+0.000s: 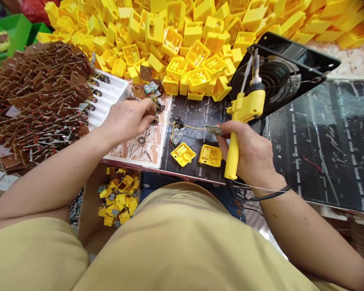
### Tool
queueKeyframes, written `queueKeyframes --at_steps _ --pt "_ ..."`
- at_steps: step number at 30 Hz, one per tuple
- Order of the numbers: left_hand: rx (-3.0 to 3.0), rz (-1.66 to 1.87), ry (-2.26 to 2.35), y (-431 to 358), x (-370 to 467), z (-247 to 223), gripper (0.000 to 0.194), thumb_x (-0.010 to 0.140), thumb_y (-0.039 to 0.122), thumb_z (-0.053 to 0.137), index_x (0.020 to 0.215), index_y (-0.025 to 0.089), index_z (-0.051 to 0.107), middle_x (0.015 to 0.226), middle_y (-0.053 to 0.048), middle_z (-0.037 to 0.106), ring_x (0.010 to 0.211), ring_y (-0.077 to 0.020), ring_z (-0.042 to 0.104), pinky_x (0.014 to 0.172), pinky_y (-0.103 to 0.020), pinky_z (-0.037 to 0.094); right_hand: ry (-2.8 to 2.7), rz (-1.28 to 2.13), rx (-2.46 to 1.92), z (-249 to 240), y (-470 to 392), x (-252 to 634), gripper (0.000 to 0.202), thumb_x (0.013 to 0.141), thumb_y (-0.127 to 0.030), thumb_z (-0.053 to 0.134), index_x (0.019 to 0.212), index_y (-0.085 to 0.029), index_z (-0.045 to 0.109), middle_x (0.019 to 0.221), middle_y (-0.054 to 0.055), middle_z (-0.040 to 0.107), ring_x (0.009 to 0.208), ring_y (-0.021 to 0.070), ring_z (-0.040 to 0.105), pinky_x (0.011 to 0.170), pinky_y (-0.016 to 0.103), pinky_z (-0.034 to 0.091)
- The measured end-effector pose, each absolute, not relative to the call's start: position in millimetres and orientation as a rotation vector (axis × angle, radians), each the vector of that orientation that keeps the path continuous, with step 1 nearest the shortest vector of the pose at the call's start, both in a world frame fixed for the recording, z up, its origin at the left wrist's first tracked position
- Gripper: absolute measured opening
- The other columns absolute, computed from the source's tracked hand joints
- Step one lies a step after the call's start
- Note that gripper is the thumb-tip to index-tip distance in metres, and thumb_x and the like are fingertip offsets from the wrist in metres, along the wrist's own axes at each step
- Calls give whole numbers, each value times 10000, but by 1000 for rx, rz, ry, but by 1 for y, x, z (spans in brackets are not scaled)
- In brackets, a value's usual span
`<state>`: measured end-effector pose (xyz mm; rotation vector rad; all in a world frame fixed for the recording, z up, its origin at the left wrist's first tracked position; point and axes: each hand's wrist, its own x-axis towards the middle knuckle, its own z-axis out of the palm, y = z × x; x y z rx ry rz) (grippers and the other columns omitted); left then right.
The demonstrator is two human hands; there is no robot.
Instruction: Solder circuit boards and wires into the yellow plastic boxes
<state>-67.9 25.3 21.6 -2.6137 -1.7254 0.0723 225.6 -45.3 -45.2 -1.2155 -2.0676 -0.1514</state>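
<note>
My right hand [251, 147] grips the iron [245, 107], pinching a board [213, 129] best held steady; whether my left hand [127, 117] pinches anything, I can't tell.

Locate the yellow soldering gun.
In the head view, the yellow soldering gun is right of centre, in the right hand, just in front of the black fan.

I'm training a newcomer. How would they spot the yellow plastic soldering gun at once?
From the big heap of yellow plastic cases, go to the black square-framed fan. In front of it, the right hand holds the yellow plastic soldering gun. Unlike the boxy cases, it is pistol-shaped with a black cable.
</note>
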Motion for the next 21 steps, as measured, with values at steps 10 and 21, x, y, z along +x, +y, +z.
queueKeyframes --at_steps 10,21 --pt "-2919 -97 -1350 30 -27 12 325 945 346 508 1204 254 682 1224 -69 690 1211 -308 572 1024 -498 367 -2134 -190 -1203 -46 -43 219 209 954 -180 527 1160 -198 562 901 28 683 737 160 664 595 252 480" --pt "-2961 -176 -1304 28 -22 9 279 935 334 516 889 195 754 1018 -58 740 1007 -245 641 1023 -478 355 -2053 -354 -1162 -44 -43 227 285 938 -158 555 1209 -245 539 873 -2 667 699 143 637 613 257 499"
